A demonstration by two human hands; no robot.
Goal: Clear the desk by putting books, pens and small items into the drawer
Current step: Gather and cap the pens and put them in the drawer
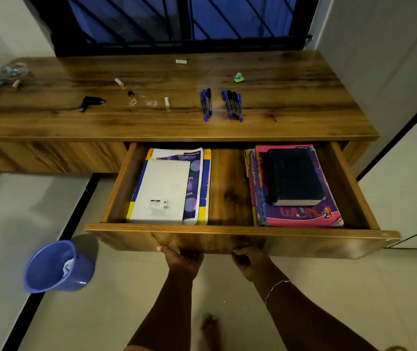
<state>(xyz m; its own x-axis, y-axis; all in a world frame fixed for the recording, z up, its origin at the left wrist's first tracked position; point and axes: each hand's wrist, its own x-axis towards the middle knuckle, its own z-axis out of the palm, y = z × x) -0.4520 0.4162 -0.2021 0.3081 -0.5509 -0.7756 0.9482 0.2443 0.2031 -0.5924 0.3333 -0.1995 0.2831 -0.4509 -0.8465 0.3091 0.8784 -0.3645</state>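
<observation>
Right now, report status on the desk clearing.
Left hand and right hand grip drawer front from below. Drawer open, books inside. Pens and small items on desk. No obstruction seen.

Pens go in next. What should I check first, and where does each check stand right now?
1. Drawer open far enough: ok.
2. Bare floor between left book stack and right book stack: ok.
3. Pens reachable on desk: ok, two bunches near its front edge.
4. Hands free: not ok; left hand and right hand grip the drawer front.
5. Small items cleared: not ok, several lie on the desk.
</observation>
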